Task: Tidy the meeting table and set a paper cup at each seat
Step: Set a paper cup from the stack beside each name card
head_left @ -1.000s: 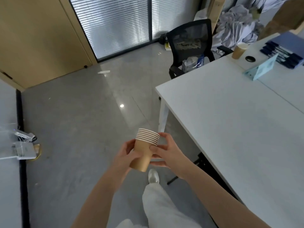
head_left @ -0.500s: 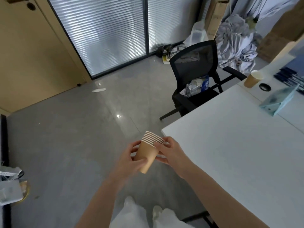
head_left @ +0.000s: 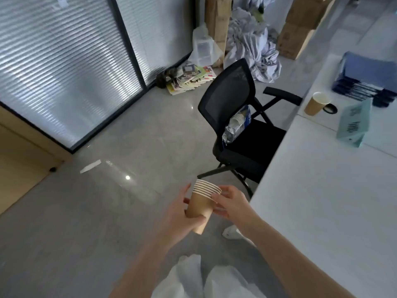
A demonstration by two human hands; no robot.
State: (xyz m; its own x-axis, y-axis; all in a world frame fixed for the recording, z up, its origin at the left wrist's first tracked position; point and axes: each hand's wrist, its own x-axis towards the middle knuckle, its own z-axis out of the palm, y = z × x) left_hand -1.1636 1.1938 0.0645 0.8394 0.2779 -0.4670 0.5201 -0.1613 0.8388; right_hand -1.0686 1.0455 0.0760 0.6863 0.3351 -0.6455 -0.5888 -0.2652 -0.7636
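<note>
The white meeting table (head_left: 311, 211) fills the right side, and everything else is placed from it. Just off its near left corner, above the grey floor, the left hand (head_left: 182, 214) wraps its fingers and thumb around the brown body of a stack of nested paper cups (head_left: 202, 203), tilted with the rims leaning up and right. The right hand (head_left: 231, 204) pinches the white rims at the top of the stack between thumb and fingertips.

Against the table's left edge, farther along, a black mesh office chair (head_left: 238, 117) stands with its seat partly tucked under the tabletop; a crinkled plastic sleeve of cups (head_left: 237, 125) lies on that seat. On the table's far end a single paper cup (head_left: 315, 103) stands upright next to a round black cable port (head_left: 330, 109). Just right of it sits a teal folded card (head_left: 353, 123), and beyond that a pile of dark blue folders (head_left: 365, 80).

Past the chair, away from the table, lie scattered magazines (head_left: 189, 79), crumpled grey cloth (head_left: 253, 46) and cardboard boxes (head_left: 300, 29).
</note>
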